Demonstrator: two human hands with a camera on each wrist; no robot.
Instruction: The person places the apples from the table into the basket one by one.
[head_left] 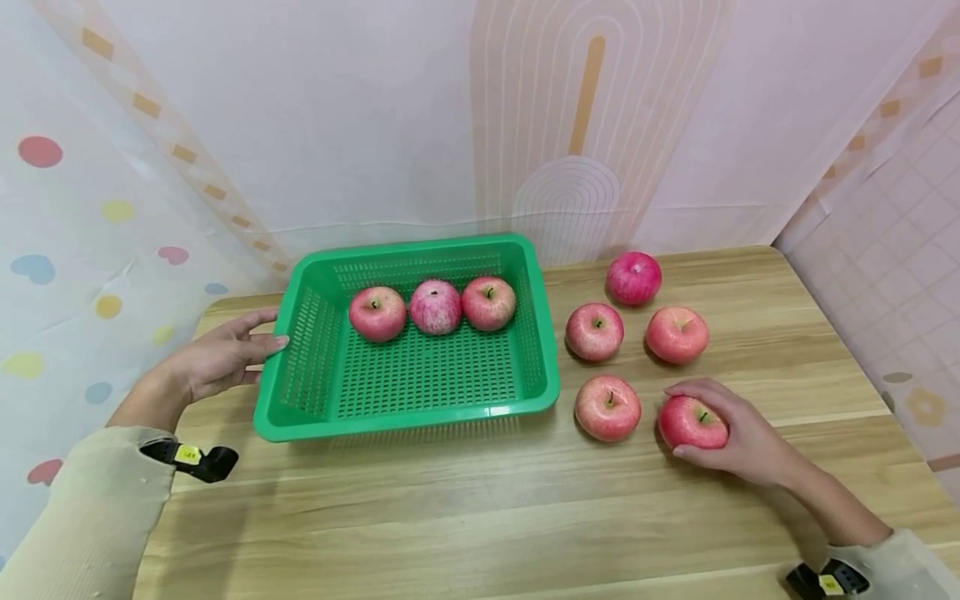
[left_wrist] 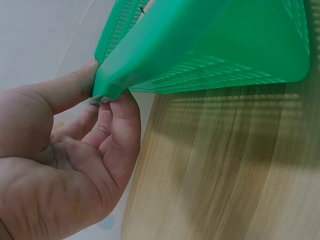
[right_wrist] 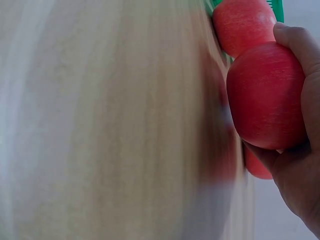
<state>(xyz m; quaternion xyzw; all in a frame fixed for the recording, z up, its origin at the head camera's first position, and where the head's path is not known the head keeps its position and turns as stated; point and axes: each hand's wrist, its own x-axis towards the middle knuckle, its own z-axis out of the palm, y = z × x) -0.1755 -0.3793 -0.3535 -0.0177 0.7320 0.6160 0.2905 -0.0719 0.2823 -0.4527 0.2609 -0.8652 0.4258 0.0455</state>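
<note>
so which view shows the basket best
The head view: the whole basket shows, with three apples inside. The left wrist view shows only its corner, pinched by the left hand; the right wrist view shows only a green sliver.

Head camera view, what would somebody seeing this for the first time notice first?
Most likely the bright green basket at the middle of the wooden table, with three red apples in a row along its far side. Next, the loose apples to its right, where the right hand grips the nearest apple. The left hand holds the basket's left rim.
</note>
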